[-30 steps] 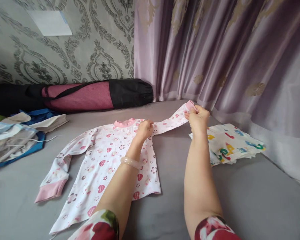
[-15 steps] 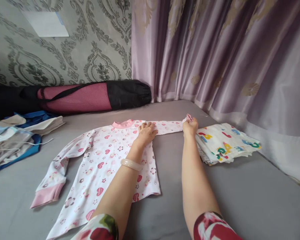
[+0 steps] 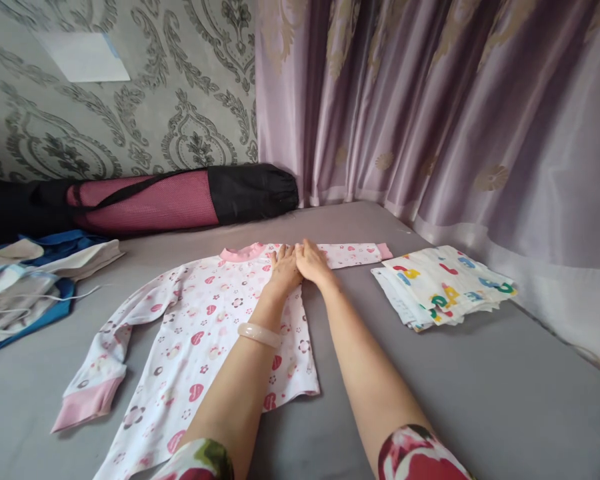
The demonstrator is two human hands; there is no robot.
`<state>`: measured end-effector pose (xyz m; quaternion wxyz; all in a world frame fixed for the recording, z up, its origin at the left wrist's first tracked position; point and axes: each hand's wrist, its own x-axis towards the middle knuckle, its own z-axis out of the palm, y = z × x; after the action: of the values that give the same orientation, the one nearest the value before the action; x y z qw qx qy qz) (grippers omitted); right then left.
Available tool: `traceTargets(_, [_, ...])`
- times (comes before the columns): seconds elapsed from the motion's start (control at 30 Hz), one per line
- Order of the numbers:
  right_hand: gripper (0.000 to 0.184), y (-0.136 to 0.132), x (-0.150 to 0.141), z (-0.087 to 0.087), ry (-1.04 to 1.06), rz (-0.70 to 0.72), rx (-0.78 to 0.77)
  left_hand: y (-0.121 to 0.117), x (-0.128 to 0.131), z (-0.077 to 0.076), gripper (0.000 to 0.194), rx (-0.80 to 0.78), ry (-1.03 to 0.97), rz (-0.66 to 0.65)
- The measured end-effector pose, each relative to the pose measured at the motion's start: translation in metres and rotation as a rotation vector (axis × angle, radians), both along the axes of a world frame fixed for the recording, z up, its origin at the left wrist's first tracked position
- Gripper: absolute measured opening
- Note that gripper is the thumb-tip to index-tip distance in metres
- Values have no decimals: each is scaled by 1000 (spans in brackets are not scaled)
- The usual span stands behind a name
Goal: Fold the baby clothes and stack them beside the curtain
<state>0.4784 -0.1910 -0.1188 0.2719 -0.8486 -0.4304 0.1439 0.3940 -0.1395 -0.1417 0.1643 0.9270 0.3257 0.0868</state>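
Observation:
A white long-sleeved child's shirt [image 3: 215, 333] with pink hearts and flowers lies spread on the grey bed surface, its pink collar at the far side. My left hand [image 3: 284, 268], with a pale bangle at the wrist, rests flat with fingers spread near the right shoulder. Right beside it, my right hand [image 3: 313, 261] lies on the start of the right sleeve, fingers extended and partly hidden behind the hand. That sleeve runs straight out to its pink cuff [image 3: 385, 251]. The other sleeve bends down toward the near left, ending in a wide pink cuff [image 3: 87, 403].
A folded stack of cloth [image 3: 445, 283] with colourful prints lies to the right. Several loose garments [image 3: 35, 287] are heaped at the left. A pink and black long bag [image 3: 155, 203] lies along the patterned wall. A purple curtain [image 3: 405, 100] hangs behind at the right.
My right hand has let go of the right cuff and moved left along the sleeve to beside my left hand. The cuff now lies flat. My left hand stays near the shoulder.

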Motion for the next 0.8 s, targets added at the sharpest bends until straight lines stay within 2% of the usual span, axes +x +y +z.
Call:
traceTargets(0.07, [67,3,-9,-5,53,48,-53,0,-2,-1,59,-34,43,-20])
traceTargets(0.13, [70,0,-9,-10,46,29,-109,0,-3,-1,58,-41,63,-23])
traceTargets(0.43, [64,-28,41,-22,-159,-248,-236,-1,2,-5,55,-29,14,35])
traceTargets(0.53, [62,-39,59,-26,-165,-416,-199,-1,2,-6,56,-46,11,44])
traceTargets(0.67, [62,-44,69,-29,-168,-580,-55,-1,4,-12,56,-6,-30,49])
traceTargets(0.73, [62,-40,65,-26,-184,-577,-32,-2,4,-15,56,28,-32,46])
traceTargets(0.8, [61,-31,54,-18,-157,-463,-17,-4,5,-16,57,48,-20,46])
